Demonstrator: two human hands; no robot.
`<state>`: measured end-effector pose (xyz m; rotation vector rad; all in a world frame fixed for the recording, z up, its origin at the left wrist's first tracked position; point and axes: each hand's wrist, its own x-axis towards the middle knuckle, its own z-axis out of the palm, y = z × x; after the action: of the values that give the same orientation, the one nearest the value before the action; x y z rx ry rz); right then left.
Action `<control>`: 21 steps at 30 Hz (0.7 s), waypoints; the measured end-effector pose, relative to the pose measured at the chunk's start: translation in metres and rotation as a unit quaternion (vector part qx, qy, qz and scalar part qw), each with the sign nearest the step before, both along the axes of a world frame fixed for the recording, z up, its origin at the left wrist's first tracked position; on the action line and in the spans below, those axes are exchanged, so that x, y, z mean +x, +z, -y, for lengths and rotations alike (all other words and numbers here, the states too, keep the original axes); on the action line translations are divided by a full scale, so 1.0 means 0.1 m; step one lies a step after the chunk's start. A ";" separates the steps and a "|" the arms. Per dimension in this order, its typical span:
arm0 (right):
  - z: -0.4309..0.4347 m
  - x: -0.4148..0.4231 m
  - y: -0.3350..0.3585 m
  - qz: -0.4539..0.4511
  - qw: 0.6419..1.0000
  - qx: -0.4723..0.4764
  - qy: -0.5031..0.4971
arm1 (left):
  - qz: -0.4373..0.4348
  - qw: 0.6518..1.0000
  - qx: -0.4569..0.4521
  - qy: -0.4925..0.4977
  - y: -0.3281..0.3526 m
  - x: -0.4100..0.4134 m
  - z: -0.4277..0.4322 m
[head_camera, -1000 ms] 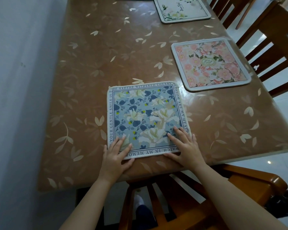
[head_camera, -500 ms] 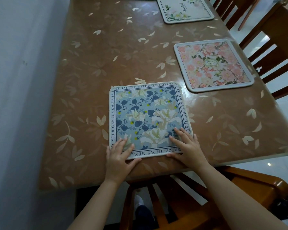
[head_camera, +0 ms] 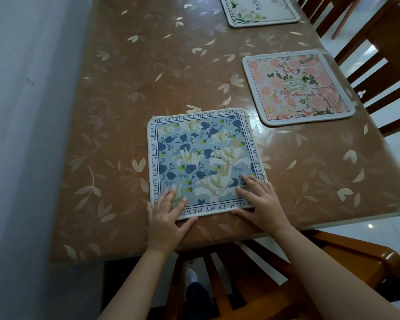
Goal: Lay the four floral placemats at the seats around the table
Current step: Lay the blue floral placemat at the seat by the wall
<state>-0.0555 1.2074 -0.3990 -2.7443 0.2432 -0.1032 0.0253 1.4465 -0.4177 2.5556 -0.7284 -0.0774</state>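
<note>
where both flat, unclenched hands press it, the blue floral placemat has lettered borders

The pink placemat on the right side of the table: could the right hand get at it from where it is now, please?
Probably yes. The right hand lies flat on the blue placemat, and only bare table separates it from the pink placemat.

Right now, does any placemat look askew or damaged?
Nothing looks damaged. The blue placemat lies flat but slightly rotated against the table edge, with both hands, left and right, pressed on its near corners. The pink placemat lies flat.
</note>
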 end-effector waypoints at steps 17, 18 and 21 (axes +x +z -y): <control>-0.20 0.11 -0.21 -0.144 0.987 -0.065 -0.010 | -0.027 0.972 0.227 -0.052 -0.10 0.08 0.58; -0.20 0.15 -0.22 -0.143 0.988 -0.065 -0.010 | -0.026 0.972 0.228 -0.046 -0.11 0.09 0.61; -0.18 0.29 -0.23 -0.134 0.989 -0.068 0.002 | -0.036 0.974 0.220 -0.031 -0.12 0.14 0.67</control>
<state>-0.0264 1.2255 -0.4223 -2.8907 0.3143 0.2629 0.0395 1.3796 -0.4298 2.9262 -0.8384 -0.3894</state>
